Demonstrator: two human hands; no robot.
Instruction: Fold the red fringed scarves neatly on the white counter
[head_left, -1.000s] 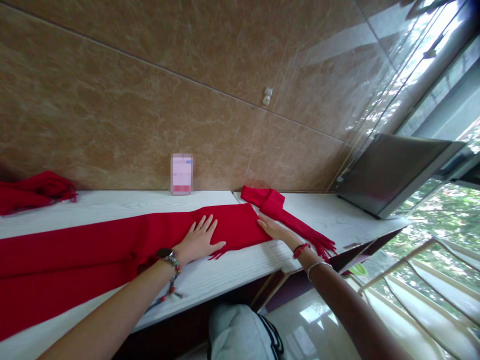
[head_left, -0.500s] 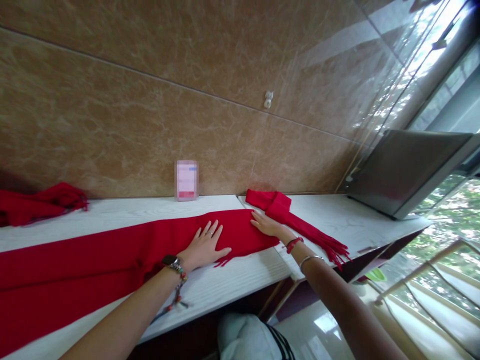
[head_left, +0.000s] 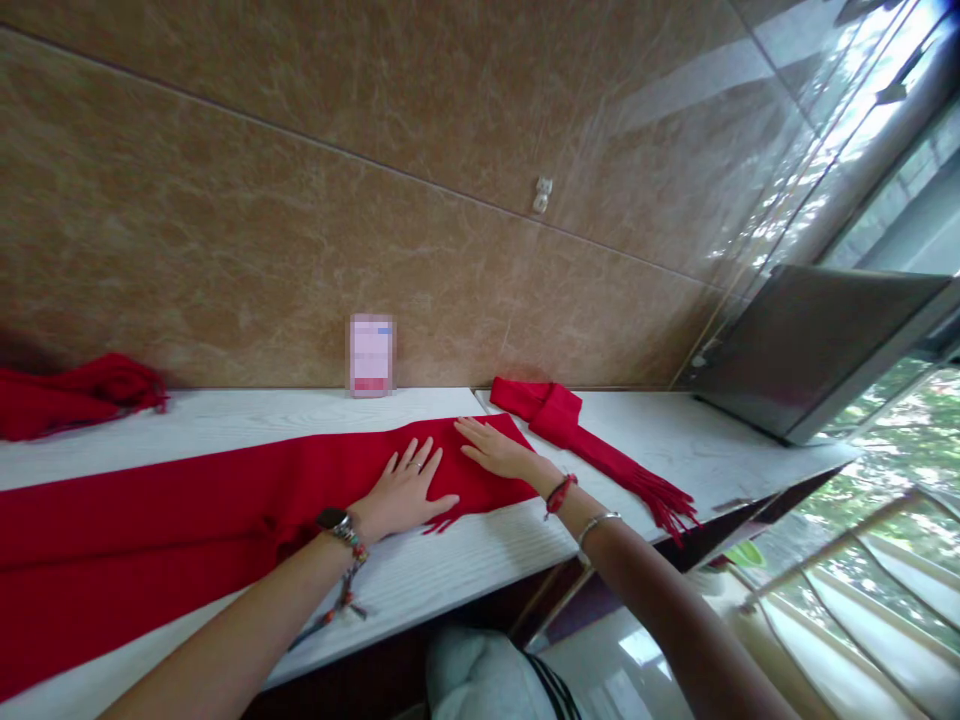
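Note:
A long red scarf (head_left: 202,490) lies spread along the white counter, running from the left edge of the view to the middle. Flat on its right part rests my left hand (head_left: 401,487), fingers spread, a ring on one finger. My right hand (head_left: 499,450) also presses on the scarf, close to its right end, with the fingers stretched out. A little red fringe shows under my left hand. Just beyond my right hand a second red scarf (head_left: 555,412) lies folded, its fringed end hanging at the counter's front edge.
Another bunched red scarf (head_left: 90,395) sits at the far left by the wall. A blurred pink-and-white card or phone (head_left: 371,357) leans against the brown tiled wall (head_left: 262,230). A dark grey appliance (head_left: 795,340) stands on the white counter (head_left: 637,420) at the right, near a window.
My right hand has slid left over the scarf toward my left hand, uncovering its right end. My left hand stays in about the same place on the cloth.

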